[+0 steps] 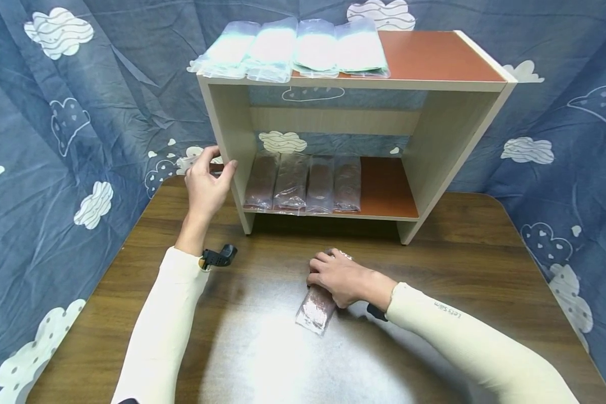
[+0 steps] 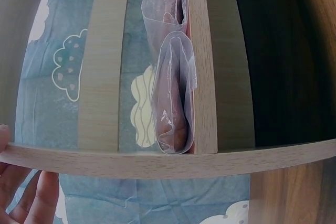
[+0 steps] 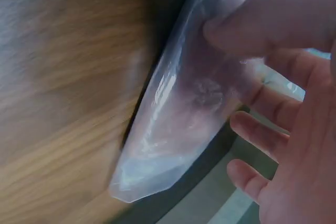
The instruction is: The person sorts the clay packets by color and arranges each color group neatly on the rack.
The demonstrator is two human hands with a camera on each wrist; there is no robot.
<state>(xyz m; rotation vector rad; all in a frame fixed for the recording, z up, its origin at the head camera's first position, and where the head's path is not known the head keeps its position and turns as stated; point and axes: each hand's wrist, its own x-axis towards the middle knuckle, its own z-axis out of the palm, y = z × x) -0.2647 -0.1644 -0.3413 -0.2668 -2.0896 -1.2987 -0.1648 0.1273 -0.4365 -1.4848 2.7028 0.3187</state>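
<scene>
A small two-tier shelf stands on the wooden table. My left hand is at its left side panel, thumb on the inner side and fingers on the outer, gripping the front edge. My right hand holds a clear plastic packet with brownish-red contents, low over the table in front of the shelf. In the right wrist view the thumb lies across the packet, with fingers along its other side. Whether the packet touches the table, I cannot tell.
Several similar brownish packets lie side by side on the lower board. Several clear packets with pale contents lie on the top board. Blue cloud-patterned cloth hangs behind the table.
</scene>
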